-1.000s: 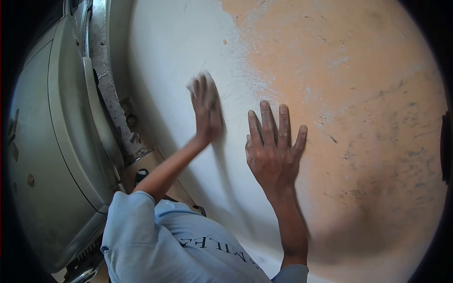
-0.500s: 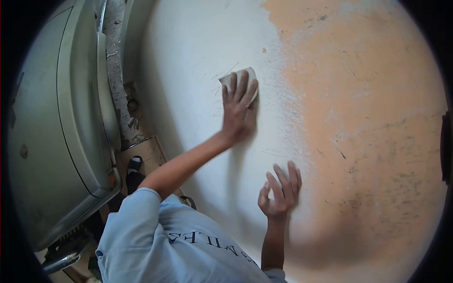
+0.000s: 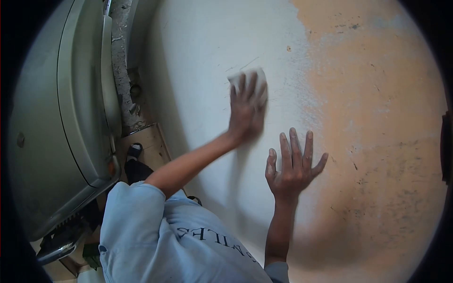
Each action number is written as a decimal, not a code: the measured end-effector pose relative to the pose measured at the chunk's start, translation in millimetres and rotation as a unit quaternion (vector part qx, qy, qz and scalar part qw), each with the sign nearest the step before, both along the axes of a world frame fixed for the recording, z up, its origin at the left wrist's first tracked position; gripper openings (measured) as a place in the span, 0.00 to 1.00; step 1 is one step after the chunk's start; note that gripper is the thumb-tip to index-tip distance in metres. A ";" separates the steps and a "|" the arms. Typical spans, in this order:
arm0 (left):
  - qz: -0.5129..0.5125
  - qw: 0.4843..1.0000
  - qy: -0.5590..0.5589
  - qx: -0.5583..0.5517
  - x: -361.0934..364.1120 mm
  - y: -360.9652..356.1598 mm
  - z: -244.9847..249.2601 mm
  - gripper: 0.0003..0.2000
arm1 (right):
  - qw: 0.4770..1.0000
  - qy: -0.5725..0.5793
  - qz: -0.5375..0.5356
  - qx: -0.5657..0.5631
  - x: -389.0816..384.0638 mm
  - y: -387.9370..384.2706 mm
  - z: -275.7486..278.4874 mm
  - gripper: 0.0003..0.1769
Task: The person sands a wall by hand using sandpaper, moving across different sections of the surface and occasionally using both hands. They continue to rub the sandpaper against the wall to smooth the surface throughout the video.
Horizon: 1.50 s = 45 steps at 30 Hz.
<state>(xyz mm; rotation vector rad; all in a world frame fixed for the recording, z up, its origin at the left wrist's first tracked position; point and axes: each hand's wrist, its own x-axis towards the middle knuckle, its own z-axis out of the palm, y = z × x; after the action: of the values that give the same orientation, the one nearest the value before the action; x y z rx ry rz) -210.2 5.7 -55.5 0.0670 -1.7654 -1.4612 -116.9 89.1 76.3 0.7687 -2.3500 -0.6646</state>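
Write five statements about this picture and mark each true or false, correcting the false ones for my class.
1. The left hand has a pale sheet under its fingers, against the wall. True.
2. The right hand grips a brush. False: it is spread open and no tool shows in it.
3. The orange area lies left of the white area in the picture. False: it lies to the right.
4. The light blue shirt carries dark lettering. True.
5. A vehicle stands at the picture's left side. True.
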 end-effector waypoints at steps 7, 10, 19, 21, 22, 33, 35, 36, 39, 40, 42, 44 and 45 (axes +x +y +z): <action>-0.102 0.970 0.141 -0.170 12.3 4.6 -35.1 0.26 | 0.996 0.019 0.064 -0.054 -3.0 3.5 -4.1 0.11; 0.002 0.997 0.044 0.055 -56.9 -62.4 11.2 0.24 | 0.996 0.031 0.063 -0.048 -3.1 3.2 -5.3 0.11; -0.097 0.987 0.050 -0.119 9.4 11.6 -12.5 0.25 | 0.993 0.003 0.091 -0.077 0.9 8.5 -3.2 0.08; -0.043 0.996 0.075 0.014 -35.4 -39.1 30.8 0.25 | 0.991 -0.010 0.102 -0.086 2.7 10.6 -2.5 0.07; -0.036 0.994 0.080 0.062 -60.9 -61.5 43.0 0.25 | 0.992 -0.009 0.096 -0.076 3.2 10.1 -3.2 0.07; -0.139 0.968 0.146 -0.152 -1.7 -21.1 17.1 0.27 | 0.978 -0.013 0.167 -0.124 3.3 18.2 -0.5 0.11; -0.034 0.993 0.078 -0.082 -51.9 -56.8 37.5 0.27 | 0.978 0.000 0.161 -0.134 4.5 15.7 -0.6 0.11; -0.012 0.998 0.065 -0.012 -72.5 -79.8 48.2 0.26 | 0.981 -0.003 0.154 -0.121 4.4 15.0 -1.0 0.12; 0.003 0.998 0.048 0.049 -82.6 -77.2 49.6 0.23 | 0.986 0.000 0.140 -0.094 3.9 13.1 -0.4 0.16; 0.000 0.999 0.048 0.017 -60.0 -54.5 40.6 0.23 | 0.986 0.002 0.138 -0.092 4.0 12.5 0.0 0.15; -0.068 0.994 0.052 -0.069 -14.1 -8.2 9.9 0.24 | 0.987 0.011 0.131 -0.095 3.7 8.9 -0.9 0.13; -0.109 0.985 0.035 -0.128 -1.9 -11.9 5.9 0.24 | 0.988 0.023 0.121 -0.097 2.8 7.1 -0.2 0.08; -0.132 0.978 0.025 -0.157 1.3 -13.4 5.4 0.25 | 0.987 0.023 0.127 -0.100 1.7 7.9 -0.6 0.08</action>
<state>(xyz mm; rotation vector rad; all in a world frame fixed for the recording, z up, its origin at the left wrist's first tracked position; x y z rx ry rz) -208.9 -7.8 -50.0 -0.3781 -1.9991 -1.3307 -115.2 97.0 75.7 0.9296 -2.1863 -0.3281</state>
